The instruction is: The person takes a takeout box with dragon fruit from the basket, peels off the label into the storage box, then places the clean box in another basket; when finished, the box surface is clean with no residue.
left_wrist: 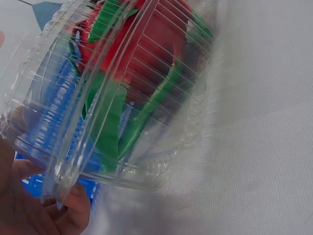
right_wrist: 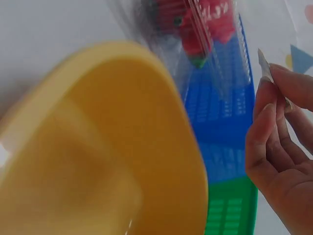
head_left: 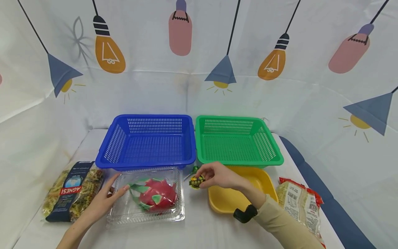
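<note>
A closed clear plastic box [head_left: 124, 211] holds a red dragon fruit with green leaves [head_left: 158, 195]; the left wrist view shows the fruit [left_wrist: 146, 54] through the ribbed lid. My left hand [head_left: 101, 200] touches the box's left side, and in the left wrist view the fingers of that hand [left_wrist: 49, 210] lie around its rim corner. Between thumb and fingertips my right hand [head_left: 222, 176] pinches a round black-and-yellow label [head_left: 196, 182], right of the box. The right wrist view shows the label [right_wrist: 264, 66] edge-on in the right hand [right_wrist: 283, 142].
A blue basket [head_left: 155, 164] and a green basket [head_left: 242, 162] stand behind. A yellow bowl [head_left: 224, 200] sits under my right forearm. Bags of dry pasta [head_left: 69, 190] and of packaged food [head_left: 298, 200] lie at left and right. A small green item [head_left: 194, 169] is near the label.
</note>
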A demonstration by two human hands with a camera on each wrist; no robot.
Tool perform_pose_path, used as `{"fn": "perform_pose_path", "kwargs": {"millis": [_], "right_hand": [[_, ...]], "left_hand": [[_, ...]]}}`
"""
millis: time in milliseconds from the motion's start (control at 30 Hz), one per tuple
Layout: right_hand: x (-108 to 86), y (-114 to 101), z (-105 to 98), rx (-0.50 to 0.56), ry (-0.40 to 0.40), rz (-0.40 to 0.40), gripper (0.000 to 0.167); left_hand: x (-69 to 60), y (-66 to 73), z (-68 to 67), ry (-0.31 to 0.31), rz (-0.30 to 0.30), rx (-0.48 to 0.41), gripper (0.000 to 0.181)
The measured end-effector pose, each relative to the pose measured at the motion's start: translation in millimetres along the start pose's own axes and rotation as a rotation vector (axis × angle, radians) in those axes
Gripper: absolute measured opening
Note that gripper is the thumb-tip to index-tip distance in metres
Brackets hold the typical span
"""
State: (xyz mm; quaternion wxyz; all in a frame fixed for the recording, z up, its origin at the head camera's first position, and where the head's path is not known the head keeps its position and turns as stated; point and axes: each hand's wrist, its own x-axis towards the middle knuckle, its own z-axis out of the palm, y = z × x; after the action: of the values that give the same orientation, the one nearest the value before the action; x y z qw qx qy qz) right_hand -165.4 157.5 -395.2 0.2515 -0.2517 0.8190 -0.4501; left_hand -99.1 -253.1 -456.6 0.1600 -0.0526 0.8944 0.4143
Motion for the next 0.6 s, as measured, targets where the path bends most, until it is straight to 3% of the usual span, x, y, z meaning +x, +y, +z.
{"fn": "perform_pose_path", "kwargs": {"millis": [600], "right_hand": [[-23.7, 42.5, -40.7, -0.077, -0.104, 0.049, 0.023]], "left_hand": [[0.4, 0.2, -0.4, -0.004, -0.001, -0.005, 0.084]]}}
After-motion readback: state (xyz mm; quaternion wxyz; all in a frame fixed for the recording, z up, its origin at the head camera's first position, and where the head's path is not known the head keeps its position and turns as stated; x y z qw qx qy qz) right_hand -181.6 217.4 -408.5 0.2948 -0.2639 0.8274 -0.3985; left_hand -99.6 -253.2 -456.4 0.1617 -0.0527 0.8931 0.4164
